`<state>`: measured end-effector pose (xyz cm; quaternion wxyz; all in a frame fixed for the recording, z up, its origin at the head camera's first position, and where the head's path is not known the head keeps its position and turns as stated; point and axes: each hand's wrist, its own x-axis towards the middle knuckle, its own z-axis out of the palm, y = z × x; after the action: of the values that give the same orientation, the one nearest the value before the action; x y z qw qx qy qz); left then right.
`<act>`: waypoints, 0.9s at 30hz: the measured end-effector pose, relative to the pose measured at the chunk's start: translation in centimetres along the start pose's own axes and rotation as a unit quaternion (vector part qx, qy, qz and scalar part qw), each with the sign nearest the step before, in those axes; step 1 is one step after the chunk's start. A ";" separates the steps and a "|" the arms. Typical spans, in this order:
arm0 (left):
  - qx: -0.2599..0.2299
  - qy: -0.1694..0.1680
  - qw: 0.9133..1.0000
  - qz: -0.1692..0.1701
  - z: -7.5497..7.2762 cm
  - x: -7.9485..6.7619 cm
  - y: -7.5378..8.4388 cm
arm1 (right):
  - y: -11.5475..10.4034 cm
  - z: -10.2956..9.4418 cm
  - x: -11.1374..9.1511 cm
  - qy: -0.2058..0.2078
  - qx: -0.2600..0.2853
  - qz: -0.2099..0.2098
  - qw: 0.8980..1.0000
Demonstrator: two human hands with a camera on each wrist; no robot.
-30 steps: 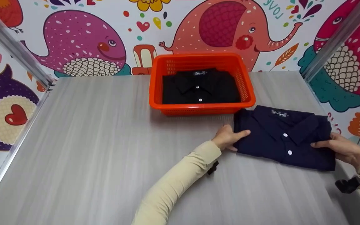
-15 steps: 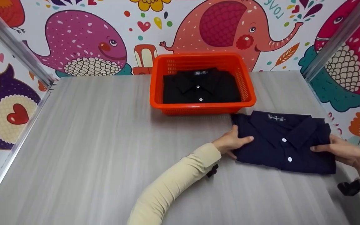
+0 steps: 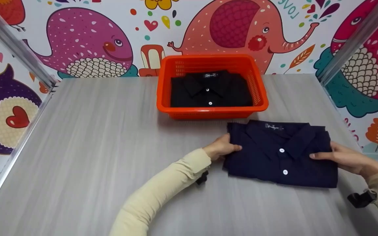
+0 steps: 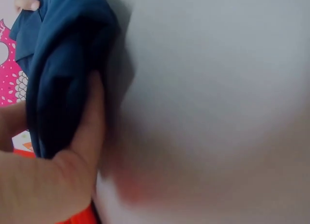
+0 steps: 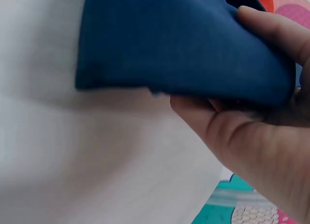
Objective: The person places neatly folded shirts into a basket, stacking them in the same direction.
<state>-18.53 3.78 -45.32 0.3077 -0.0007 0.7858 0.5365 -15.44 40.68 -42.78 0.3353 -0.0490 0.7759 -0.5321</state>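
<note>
A folded navy shirt (image 3: pixel 261 160) with a collar and two white buttons lies between my hands, to the front right of the orange basket. My left hand (image 3: pixel 221 146) grips its left edge, thumb on top and fingers beneath; in the left wrist view the shirt's folded side (image 4: pixel 60 88) sits between thumb and fingers. At the opposite edge my right hand (image 3: pixel 349 157) holds on the same way. The right wrist view has the shirt's end (image 5: pixel 169 44) pinched, with fingers (image 5: pixel 203 117) under it and a gap of shadow below the cloth.
Behind the shirt, against the patterned back wall (image 3: pixel 149 29), stands an orange basket (image 3: pixel 208 113) with a folded black shirt (image 3: pixel 189 93) inside. A grey wood-grain table (image 3: pixel 103 131) extends to the left. Metal posts (image 3: pixel 353 46) stand at the back corners.
Both hands have brought the navy shirt leftward and slightly nearer to me, from the table's right side. The basket and the black shirt stay where they were.
</note>
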 end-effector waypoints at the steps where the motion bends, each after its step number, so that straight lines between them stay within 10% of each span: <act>1: -0.004 -0.008 1.000 -0.002 -0.5 -0.3 -0.2 | -0.3 0.2 0.1 -0.004 -0.004 0.005 1.000; 15: -0.083 -0.128 0.988 -0.020 -5.6 -2.8 -2.8 | -3.0 3.3 1.4 -0.045 -0.076 -0.089 0.992; 27: -0.050 -0.138 0.987 0.064 -9.0 -5.7 -4.2 | -4.7 5.9 2.1 -0.056 -0.106 -0.164 0.979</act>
<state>-16.85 -7.44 -44.03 0.3782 0.1081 0.7062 0.5887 -15.02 33.08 -40.95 0.2796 -0.2409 0.7894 -0.4906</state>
